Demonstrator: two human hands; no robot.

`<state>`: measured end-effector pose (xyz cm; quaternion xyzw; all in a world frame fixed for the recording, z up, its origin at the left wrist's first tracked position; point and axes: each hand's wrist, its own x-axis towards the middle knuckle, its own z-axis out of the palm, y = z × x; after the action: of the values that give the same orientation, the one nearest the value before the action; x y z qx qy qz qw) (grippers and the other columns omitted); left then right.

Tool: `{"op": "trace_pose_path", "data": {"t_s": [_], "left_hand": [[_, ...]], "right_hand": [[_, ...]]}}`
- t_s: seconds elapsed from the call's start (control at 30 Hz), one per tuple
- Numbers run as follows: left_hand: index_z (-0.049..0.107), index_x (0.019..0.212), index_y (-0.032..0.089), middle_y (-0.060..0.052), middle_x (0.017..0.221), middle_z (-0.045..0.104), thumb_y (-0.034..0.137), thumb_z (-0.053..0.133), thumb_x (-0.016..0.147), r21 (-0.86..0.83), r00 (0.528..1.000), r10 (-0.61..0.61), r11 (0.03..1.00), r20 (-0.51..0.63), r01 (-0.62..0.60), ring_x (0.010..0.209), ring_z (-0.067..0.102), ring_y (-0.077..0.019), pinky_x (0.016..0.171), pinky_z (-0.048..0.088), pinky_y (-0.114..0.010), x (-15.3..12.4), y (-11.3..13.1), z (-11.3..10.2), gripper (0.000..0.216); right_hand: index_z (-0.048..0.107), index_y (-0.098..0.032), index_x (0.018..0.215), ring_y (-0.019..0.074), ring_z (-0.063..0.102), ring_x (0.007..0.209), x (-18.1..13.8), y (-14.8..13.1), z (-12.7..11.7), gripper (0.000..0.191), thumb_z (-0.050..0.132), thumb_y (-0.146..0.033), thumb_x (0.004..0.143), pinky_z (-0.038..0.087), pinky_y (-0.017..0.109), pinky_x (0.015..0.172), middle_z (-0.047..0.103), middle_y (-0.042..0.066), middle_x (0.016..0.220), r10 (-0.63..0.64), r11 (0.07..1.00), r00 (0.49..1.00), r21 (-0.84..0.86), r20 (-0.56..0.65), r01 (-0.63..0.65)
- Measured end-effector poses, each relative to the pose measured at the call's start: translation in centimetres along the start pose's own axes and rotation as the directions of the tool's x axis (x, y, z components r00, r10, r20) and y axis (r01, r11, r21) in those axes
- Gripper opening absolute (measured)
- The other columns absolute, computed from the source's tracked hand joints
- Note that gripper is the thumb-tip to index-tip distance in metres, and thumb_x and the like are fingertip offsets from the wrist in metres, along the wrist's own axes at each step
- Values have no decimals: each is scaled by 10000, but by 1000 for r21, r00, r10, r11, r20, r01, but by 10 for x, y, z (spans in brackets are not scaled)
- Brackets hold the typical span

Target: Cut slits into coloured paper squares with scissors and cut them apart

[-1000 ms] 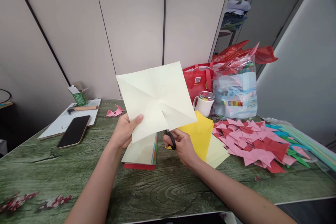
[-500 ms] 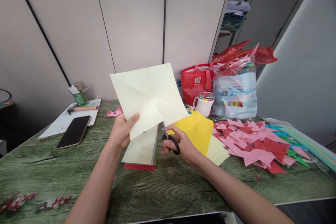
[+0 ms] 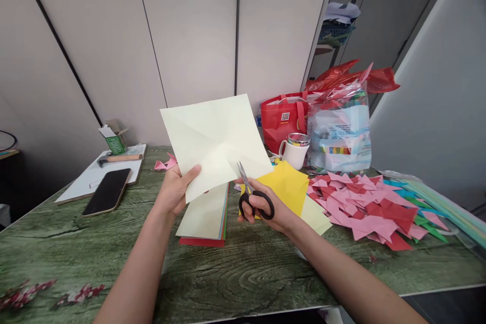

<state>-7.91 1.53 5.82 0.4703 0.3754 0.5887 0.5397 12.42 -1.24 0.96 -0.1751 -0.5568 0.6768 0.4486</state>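
A creased cream sheet of paper [image 3: 216, 136] is held up above the table. My left hand [image 3: 175, 187] pinches its lower left corner, thumb on the front face. In my right hand [image 3: 274, 207] are black-handled scissors [image 3: 244, 174], with fingers through the loops and the blades pointing up. The blades overlap the sheet's lower right part in view and look nearly closed; whether they touch the paper I cannot tell. Under the sheet lies a stack of coloured paper [image 3: 205, 215], cream on top and red at the bottom. Yellow sheets [image 3: 286, 187] lie behind my right hand.
To the right spreads a heap of pink and red folded paper pieces [image 3: 364, 202]. A white mug [image 3: 295, 153], a red bag [image 3: 279, 124] and a plastic bag [image 3: 339, 136] stand behind. At left are a phone [image 3: 107, 191], a hammer [image 3: 123, 158] and a small green box [image 3: 115, 143].
The scissors have come out from the sheet's lower edge to in front of it, so their blades now show. My right hand has shifted slightly right; the left hand and sheet have barely moved.
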Motion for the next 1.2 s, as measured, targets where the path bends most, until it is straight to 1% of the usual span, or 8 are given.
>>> {"op": "trace_pose_path", "data": {"t_s": [0.13,0.27,0.4,0.5,0.6,0.73,0.93,1.2], "left_hand": [[628,775,100,-57,691,680,244,711,583,-6,999,-14,1000,33,14,459,580,-126,382,485,-216,0,1,-1,254],[619,826,102,-72,737,686,235,703,600,8,996,-43,999,80,42,476,585,-122,424,492,-214,-2,0,0,276],[612,871,117,-81,806,686,240,691,619,29,988,-72,997,140,68,557,613,-142,502,507,-230,-3,-3,3,291],[610,881,117,-91,831,683,252,689,622,46,984,-79,996,161,72,632,627,-169,546,511,-247,-2,-6,4,302],[613,872,109,-98,837,682,252,683,630,56,981,-90,995,170,81,636,626,-166,558,508,-248,-2,-10,6,289],[613,874,119,-94,866,678,244,668,650,53,971,-100,995,216,90,640,624,-155,579,504,-250,-3,-14,10,262],[618,867,123,-92,866,679,252,670,645,64,969,-98,994,226,86,618,623,-158,565,499,-256,-3,-16,11,262],[612,906,129,-92,855,680,263,674,637,78,968,-96,994,233,80,648,627,-173,576,498,-271,-3,-18,11,306]], "right_hand": [[303,-212,1245,89,509,493,2,1,1,569,551,-318,744,451,303,612,540,-45,580,16,994,1000,-110,-9,-17],[269,-195,1269,109,530,539,2,3,-1,609,556,-320,747,410,264,562,563,-19,612,21,973,1000,-230,10,-18],[319,-183,1229,114,541,583,4,6,-4,579,580,-319,731,411,275,594,570,-8,645,11,964,1000,-267,-23,-17],[371,-187,1164,114,545,621,6,7,-3,542,616,-313,697,429,281,619,566,-6,698,13,975,999,-223,-51,-24],[442,-192,1067,108,536,637,7,6,-1,472,644,-320,660,445,281,643,555,-19,708,-6,979,996,-205,-89,-12],[513,-180,952,120,540,675,8,7,0,417,685,-317,599,449,278,659,573,-12,744,-64,961,987,-277,-144,22],[541,-173,945,155,557,759,11,13,-3,425,698,-304,573,445,292,699,605,10,797,-126,949,971,-310,-201,59],[546,-174,927,128,558,688,10,22,-6,361,669,-280,605,457,272,641,603,16,842,-104,960,964,-278,-244,33]]}}
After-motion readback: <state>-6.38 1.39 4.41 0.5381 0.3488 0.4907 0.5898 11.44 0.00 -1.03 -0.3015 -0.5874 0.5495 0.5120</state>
